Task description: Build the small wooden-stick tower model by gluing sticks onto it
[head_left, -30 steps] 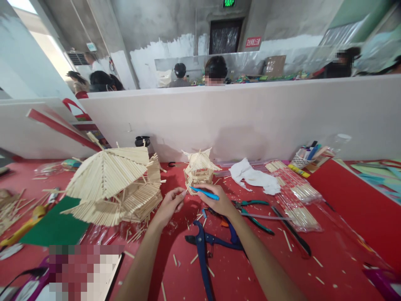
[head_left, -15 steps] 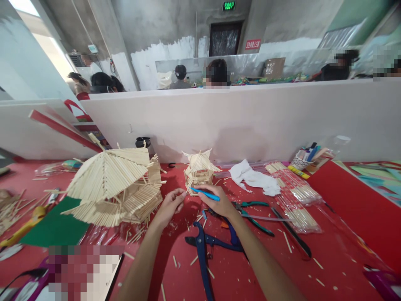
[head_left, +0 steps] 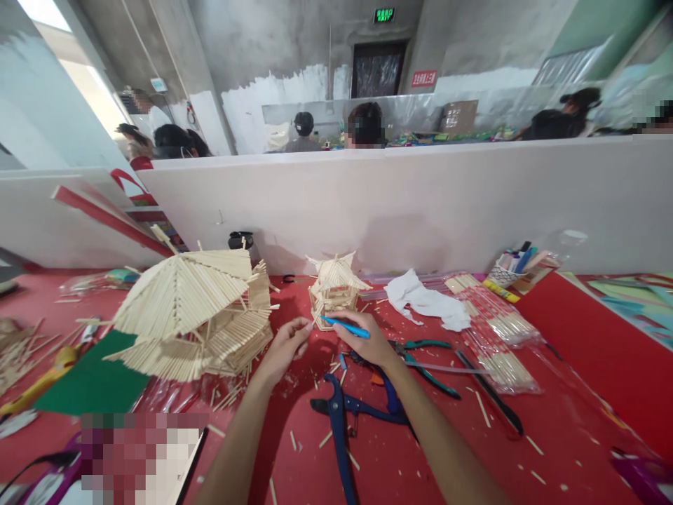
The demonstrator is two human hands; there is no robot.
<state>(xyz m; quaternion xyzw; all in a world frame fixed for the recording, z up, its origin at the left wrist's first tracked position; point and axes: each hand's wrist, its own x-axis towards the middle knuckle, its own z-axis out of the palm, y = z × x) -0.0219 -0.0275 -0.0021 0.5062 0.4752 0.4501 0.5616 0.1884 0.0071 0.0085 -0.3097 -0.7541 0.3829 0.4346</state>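
Note:
My right hand (head_left: 365, 338) grips a slim blue pen-like tool (head_left: 347, 327), its tip pointing left toward my left fingertips. The thumb and fingers of my left hand (head_left: 288, 347) are pinched on what looks like a thin wooden stick (head_left: 316, 320). Just beyond both hands stands a small pavilion model (head_left: 336, 275) of wooden sticks with upturned roof corners; my hands partly hide its base. Left of my left hand is a larger stick-built pavilion (head_left: 184, 294) with a broad ribbed roof.
Blue-handled cutters (head_left: 339, 428) lie between my forearms, with green-handled pliers (head_left: 431, 375) and a black-handled knife (head_left: 491, 396) to the right. Bagged sticks (head_left: 499, 337), white tissue (head_left: 425, 298) and a pen basket (head_left: 507, 270) sit farther right. A white partition (head_left: 446, 203) borders the red table.
The view has shifted very slightly. Both hands keep almost the same position and grip, and the models have not moved.

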